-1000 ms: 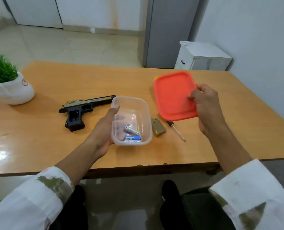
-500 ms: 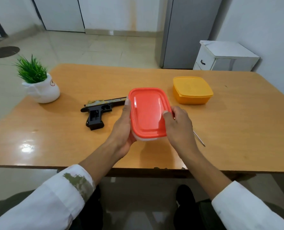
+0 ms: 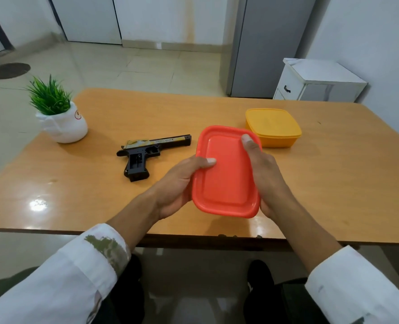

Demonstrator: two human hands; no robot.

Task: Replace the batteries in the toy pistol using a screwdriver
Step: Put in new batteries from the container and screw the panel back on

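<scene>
Gripping red-lidded box [image 3: 226,169] w/ L hand [image 3: 177,183] & R hand [image 3: 263,169], fingers [image 3: 246,139] clamped on rim; toy pistol [image 3: 147,150] on counter [image 3: 100,195] at box's 10 o'clock, grip apparently open, refit & screw-down prob. left.

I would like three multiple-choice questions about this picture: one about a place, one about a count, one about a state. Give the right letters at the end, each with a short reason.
1. Where does the toy pistol lie?
A. on the table, left of the red-lidded box
B. on the floor
C. on a chair

2. How many lidded boxes are in view?
A. one
B. two
C. four

3. How is the red-lidded box held?
A. by the left hand and the right hand together
B. by one hand alone
C. by no hand

Answers:
1 A: the toy pistol rests on the table beyond the left hand.
2 B: the red-lidded box, and the yellow box behind it.
3 A: each hand grips one long side.
</scene>
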